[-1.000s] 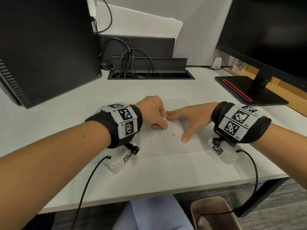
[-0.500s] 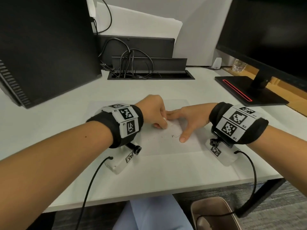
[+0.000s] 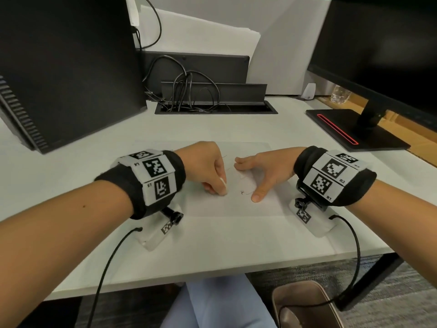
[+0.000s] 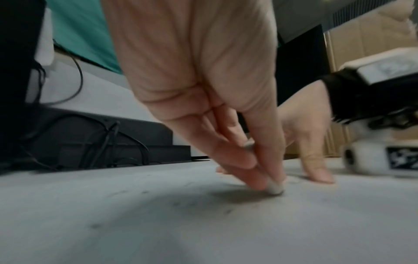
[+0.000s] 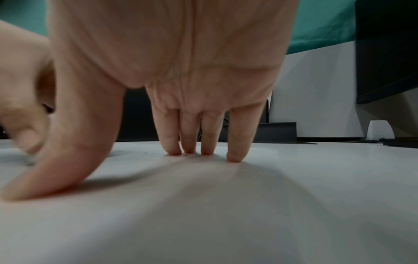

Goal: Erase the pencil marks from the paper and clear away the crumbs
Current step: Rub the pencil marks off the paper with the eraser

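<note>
Nearby, computer tower (image 3: 59,67); monitor stand (image 3: 354,131); cable tray (image 3: 212,100).

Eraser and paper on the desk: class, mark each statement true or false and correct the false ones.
1. The left hand pinches the eraser. True.
2. The eraser is lifted clear of the paper. False: its tip touches the sheet.
3. The right hand presses fingertips on the paper. True.
4. The right hand holds a pencil. False: it holds nothing.
5. The pencil marks are all gone. False: squiggles remain between the hands.
</note>
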Demonstrator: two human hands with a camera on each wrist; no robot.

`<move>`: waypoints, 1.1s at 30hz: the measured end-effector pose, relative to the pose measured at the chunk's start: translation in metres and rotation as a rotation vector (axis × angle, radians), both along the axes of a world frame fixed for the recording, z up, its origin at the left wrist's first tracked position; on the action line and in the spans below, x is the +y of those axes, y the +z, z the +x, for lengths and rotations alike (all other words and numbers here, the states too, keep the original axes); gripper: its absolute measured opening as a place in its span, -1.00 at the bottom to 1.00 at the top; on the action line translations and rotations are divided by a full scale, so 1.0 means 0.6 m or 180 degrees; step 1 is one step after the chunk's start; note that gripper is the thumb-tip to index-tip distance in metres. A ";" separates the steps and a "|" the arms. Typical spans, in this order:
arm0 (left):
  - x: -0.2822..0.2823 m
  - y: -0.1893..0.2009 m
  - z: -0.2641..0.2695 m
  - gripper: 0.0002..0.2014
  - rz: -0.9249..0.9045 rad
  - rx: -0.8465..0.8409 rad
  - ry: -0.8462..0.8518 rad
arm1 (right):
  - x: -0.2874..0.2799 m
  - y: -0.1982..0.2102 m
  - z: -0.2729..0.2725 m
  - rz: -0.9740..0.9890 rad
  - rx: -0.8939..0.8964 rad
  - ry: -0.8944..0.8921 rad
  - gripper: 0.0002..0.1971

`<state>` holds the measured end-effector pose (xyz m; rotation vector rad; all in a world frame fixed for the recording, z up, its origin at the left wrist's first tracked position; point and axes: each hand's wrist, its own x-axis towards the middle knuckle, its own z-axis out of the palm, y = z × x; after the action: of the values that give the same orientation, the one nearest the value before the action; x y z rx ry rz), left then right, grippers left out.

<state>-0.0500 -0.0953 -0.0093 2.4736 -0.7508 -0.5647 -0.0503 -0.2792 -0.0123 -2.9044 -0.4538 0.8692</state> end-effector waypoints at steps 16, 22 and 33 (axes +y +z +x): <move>0.008 0.016 0.020 -0.82 -0.0635 0.0054 0.0319 | 0.001 0.009 -0.009 0.0393 -0.0169 -0.0086 -0.14; 0.010 0.017 0.028 -0.67 -0.0880 0.0206 0.0448 | -0.007 0.034 -0.016 0.1429 -0.0724 -0.0306 -0.78; -0.005 -0.006 0.022 -0.66 -0.0016 -0.0295 0.0049 | -0.001 0.021 -0.029 0.1285 -0.0494 -0.0563 -0.92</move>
<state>-0.0368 -0.0985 -0.0131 2.5130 -0.7671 -0.4445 -0.0677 -0.2800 0.0001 -2.5951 -0.3298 0.4652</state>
